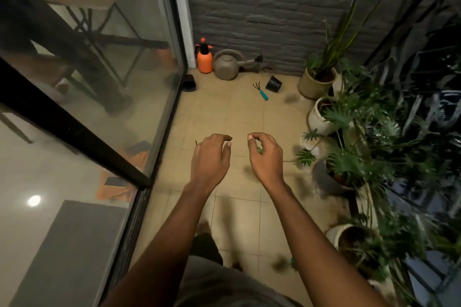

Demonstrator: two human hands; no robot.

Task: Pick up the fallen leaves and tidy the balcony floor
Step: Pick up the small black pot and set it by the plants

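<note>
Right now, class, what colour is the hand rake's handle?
Teal; the hand rake shows best in the head view.

Both bare forearms reached forward and down from the bottom of the view, roughly parallel and a little apart. The left hand [210,157] hung palm down on a straight wrist, its fingers loosely curled and spread and its thumb out to the inner side, gripping nothing. The right hand [265,157] sat level with it, just beside but not touching. Its wrist was bent slightly inward and its fingers curled more tightly, with the thumb tip and forefinger tip drawn together at the front (a green scrap [259,149] showed inside the curl).
</note>
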